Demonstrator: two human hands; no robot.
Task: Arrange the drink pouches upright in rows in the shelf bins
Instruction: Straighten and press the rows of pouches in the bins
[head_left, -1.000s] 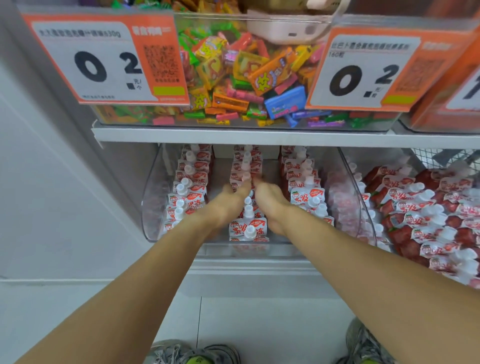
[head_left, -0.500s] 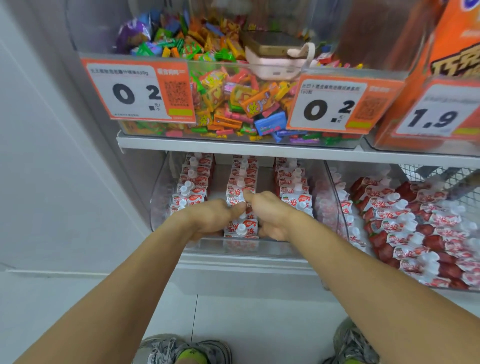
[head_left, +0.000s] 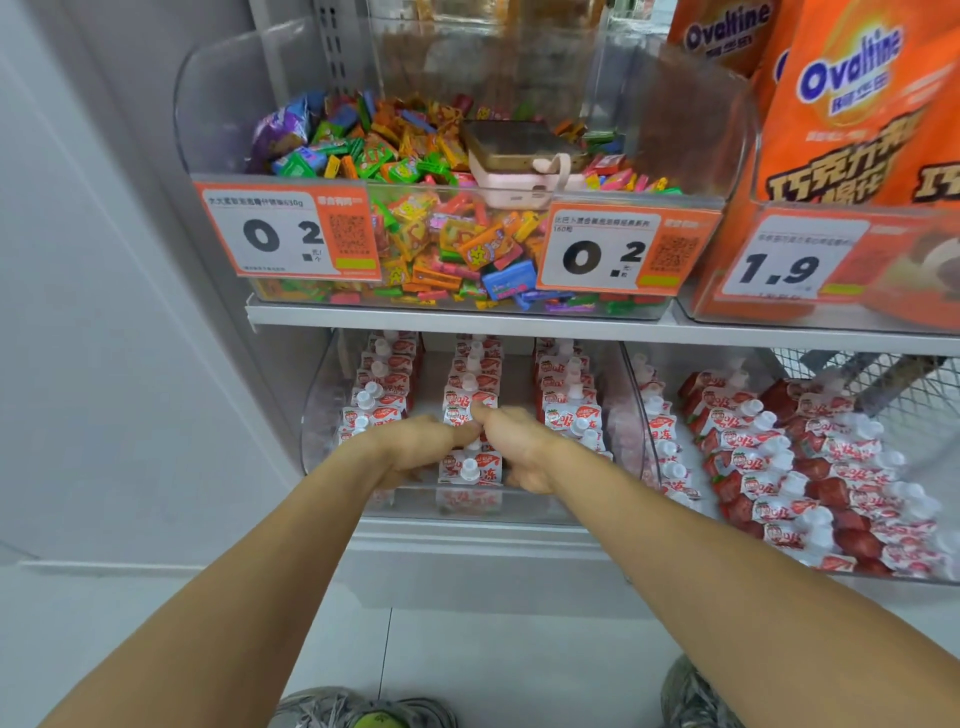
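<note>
White-and-red strawberry drink pouches with white caps stand in three rows inside a clear bin (head_left: 322, 415) on the lower shelf. My left hand (head_left: 415, 447) and my right hand (head_left: 519, 447) reach into the bin and close from both sides around the middle row of pouches (head_left: 470, 395), thumbs meeting over it. The front pouch (head_left: 470, 467) of that row stands upright just below my hands. The left row (head_left: 379, 395) and right row (head_left: 569, 395) stand untouched. A second clear bin (head_left: 636, 415) to the right holds many more pouches (head_left: 769, 467), leaning in loose rows.
The upper shelf carries a clear bin of mixed wrapped candies (head_left: 441, 234) with a pink phone-like device (head_left: 519, 166) on top, orange price tags (head_left: 285, 234), and orange Ovaltine bags (head_left: 852, 104). A wire basket (head_left: 872, 384) sits at the back right. My shoes (head_left: 363, 712) are on the tiled floor.
The view has tilted upward, showing more of the upper shelf. My hands have drawn slightly toward the bin's front and closed tighter around the middle row.
</note>
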